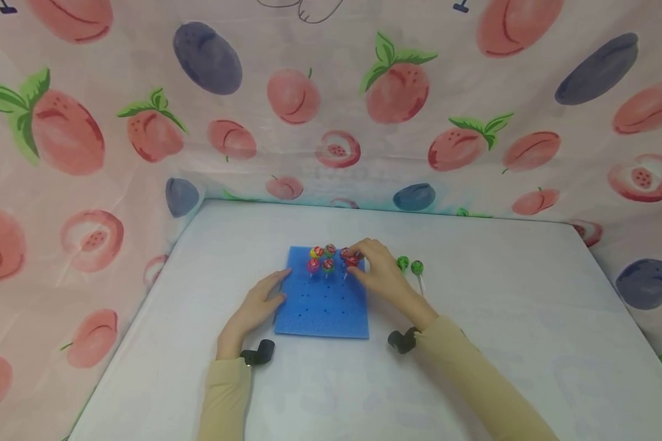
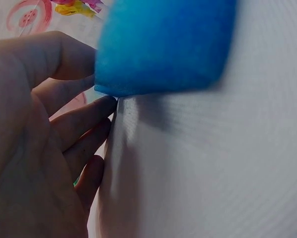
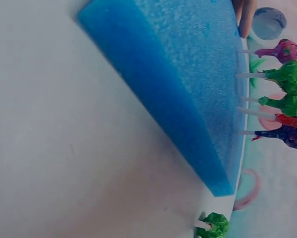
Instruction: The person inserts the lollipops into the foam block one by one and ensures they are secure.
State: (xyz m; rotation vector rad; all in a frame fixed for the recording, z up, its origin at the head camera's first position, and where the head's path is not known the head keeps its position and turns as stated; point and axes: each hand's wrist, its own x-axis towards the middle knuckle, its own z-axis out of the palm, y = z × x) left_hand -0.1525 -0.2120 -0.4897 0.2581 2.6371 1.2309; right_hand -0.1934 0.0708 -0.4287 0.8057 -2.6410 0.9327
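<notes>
Pinching a red lollipop (image 1: 352, 261) between thumb and bent fingers, your right hand (image 1: 384, 274) is arching over the far right part of a blue foam board (image 1: 322, 324), the white stick slanting down to the surface just below your fingertips. The right wrist view is leaving your right fingers out, so you are relying on the head view for that grip. Your left hand (image 1: 259, 301) is resting loosely open against the board's left edge, fingers extended and touching its side, and holding nothing. Just beyond your right fingertips a dark blue lollipop (image 3: 288, 137) is standing in the board. Between your hands, toward the far edge, four more are standing upright: a yellow-and-red lollipop (image 1: 316, 252), a pink lollipop (image 1: 313, 265) and two green lollipops (image 1: 328, 265). Small holes (image 1: 325, 310) are dotting the bare foam between your hands and nearer your body. To the right of your right hand, two loose green lollipops (image 1: 417, 267) are lying off the board on the white table (image 1: 507, 294). Black wrist cameras (image 1: 265, 351) are sitting behind both hands, next to your beige sleeves (image 1: 226, 392).
</notes>
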